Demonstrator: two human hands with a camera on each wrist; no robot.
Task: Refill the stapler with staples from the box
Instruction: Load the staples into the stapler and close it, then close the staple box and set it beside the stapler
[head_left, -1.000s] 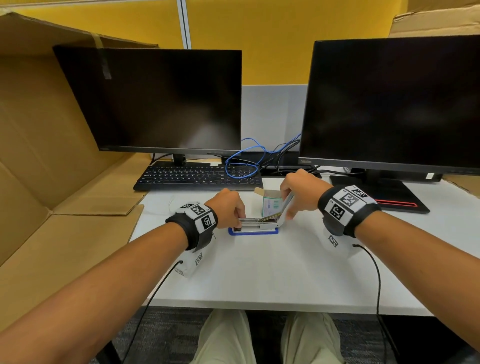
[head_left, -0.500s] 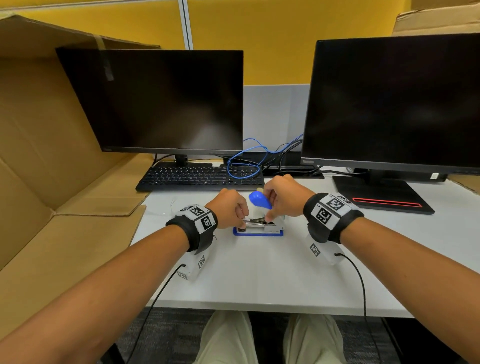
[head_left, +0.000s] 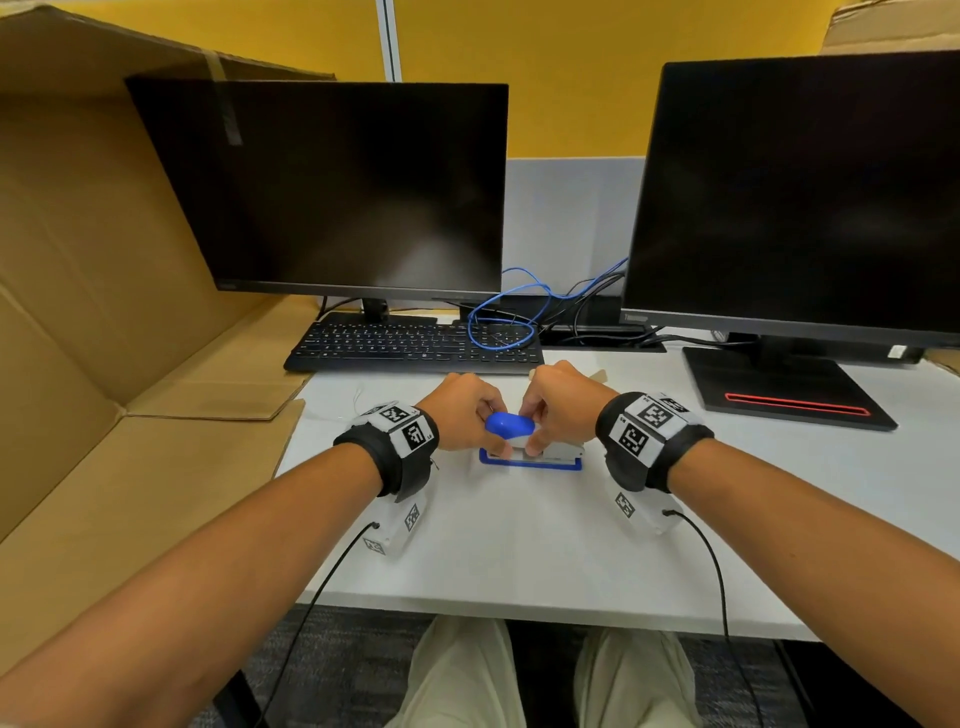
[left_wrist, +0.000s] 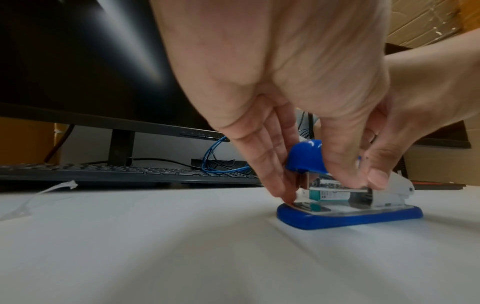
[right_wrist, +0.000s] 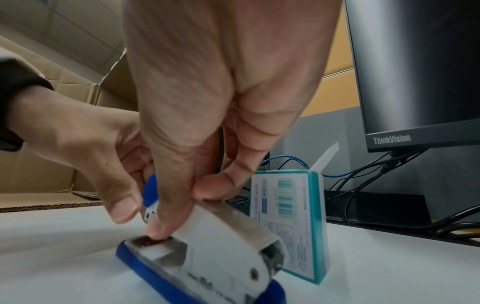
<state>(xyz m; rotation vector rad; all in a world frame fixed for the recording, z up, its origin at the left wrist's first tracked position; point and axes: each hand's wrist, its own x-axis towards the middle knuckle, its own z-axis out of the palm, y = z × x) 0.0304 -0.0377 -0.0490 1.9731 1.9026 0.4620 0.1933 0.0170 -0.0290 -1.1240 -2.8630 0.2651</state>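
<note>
A stapler (head_left: 553, 453) with a blue base, a white body and a blue cap lies on the white desk (head_left: 519, 551) between my hands. My left hand (head_left: 493, 439) pinches its front end, fingers on the base by the cap (left_wrist: 306, 158). My right hand (head_left: 532, 441) grips the top arm, thumb on the near side and forefinger on top (right_wrist: 228, 185). The arm is down, almost level with the magazine. A teal and white staple box (right_wrist: 288, 216) stands upright just behind the stapler (right_wrist: 221, 257). In the head view my hands hide most of the box.
A black keyboard (head_left: 410, 343) and a loop of blue cable (head_left: 498, 322) lie behind the hands. Two dark monitors (head_left: 332, 192) (head_left: 800, 197) stand at the back. The right one's base (head_left: 779, 389) is near my right wrist. An open cardboard box (head_left: 104, 312) fills the left.
The stapler's top arm stood raised a second ago. My right hand has swung it down over the magazine. My left hand has stayed at the front end.
</note>
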